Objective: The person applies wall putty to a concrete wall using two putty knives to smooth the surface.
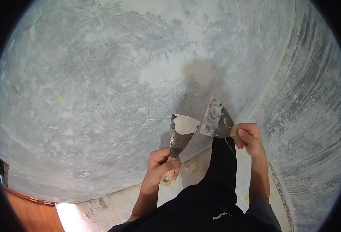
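Observation:
My left hand (161, 166) grips a putty knife (180, 143) by its pale wooden handle, blade pointing up, with a lump of off-white filler (185, 124) on the blade's upper part. Just right of it, my right hand (247, 137) is closed on the wooden handle of a second, wide putty knife (217, 120), its grey blade smeared with filler and tilted up to the left. Both blades are held in front of a mottled grey plastered wall (100, 77), which has lighter fresh-looking patches (158, 71) above them.
A second wall surface (309, 116) meets the first at a corner on the right. Below are a pale tiled floor (106, 214), stained along the wall's foot, and my dark-clothed leg (220, 170). Reddish-brown wood (29, 212) and a bright opening (68, 216) show at the lower left.

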The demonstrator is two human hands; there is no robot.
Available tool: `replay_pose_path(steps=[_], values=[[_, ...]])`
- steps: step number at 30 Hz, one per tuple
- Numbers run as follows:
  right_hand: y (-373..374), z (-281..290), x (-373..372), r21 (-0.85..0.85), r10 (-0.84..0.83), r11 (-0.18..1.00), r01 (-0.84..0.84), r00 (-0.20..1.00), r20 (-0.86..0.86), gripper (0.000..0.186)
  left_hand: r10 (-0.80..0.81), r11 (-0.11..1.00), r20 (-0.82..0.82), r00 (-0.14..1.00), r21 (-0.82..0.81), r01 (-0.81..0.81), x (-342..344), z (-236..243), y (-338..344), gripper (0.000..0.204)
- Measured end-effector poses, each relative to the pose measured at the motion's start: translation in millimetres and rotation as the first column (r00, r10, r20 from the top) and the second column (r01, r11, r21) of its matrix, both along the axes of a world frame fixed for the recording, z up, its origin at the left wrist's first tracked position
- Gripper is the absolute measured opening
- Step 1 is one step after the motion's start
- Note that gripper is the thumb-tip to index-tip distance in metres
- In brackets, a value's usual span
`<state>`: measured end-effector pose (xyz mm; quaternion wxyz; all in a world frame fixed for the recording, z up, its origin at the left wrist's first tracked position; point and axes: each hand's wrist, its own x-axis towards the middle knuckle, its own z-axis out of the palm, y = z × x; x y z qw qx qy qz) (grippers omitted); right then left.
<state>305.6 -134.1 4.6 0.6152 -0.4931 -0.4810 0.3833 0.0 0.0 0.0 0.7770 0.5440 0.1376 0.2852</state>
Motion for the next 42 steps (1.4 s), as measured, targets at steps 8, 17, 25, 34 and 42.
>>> replay_pose_path(steps=[8,17,25,34,42], values=[[13.8,11.1,-15.9,-0.093,-0.049,0.994,0.062,0.991,0.128,0.030,0.039,0.999,0.007,0.999,-0.036,-0.038,11.0,2.0,-9.8,0.042],[1.3,13.7,-2.2,-0.128,-0.108,0.982,0.137,0.971,0.213,0.021,0.149,0.989,0.132,0.980,-0.030,-0.146,-16.0,-11.0,-16.0,0.045],[17.0,135.0,-25.1,0.455,-0.414,0.889,-0.046,0.339,0.844,0.025,0.234,0.971,0.068,0.970,0.042,-0.237,-38.1,-16.9,-16.4,0.046],[61.5,298.2,-106.4,0.167,-0.326,0.919,-0.356,-0.455,0.829,0.015,0.258,0.966,0.101,0.961,0.011,-0.260,-49.6,-21.0,-23.8,0.046],[69.5,318.1,-185.5,0.114,-0.091,0.993,-0.042,-0.881,0.464,0.024,0.207,0.977,0.111,0.972,0.036,-0.212,-45.3,-21.7,-21.6,0.045]])
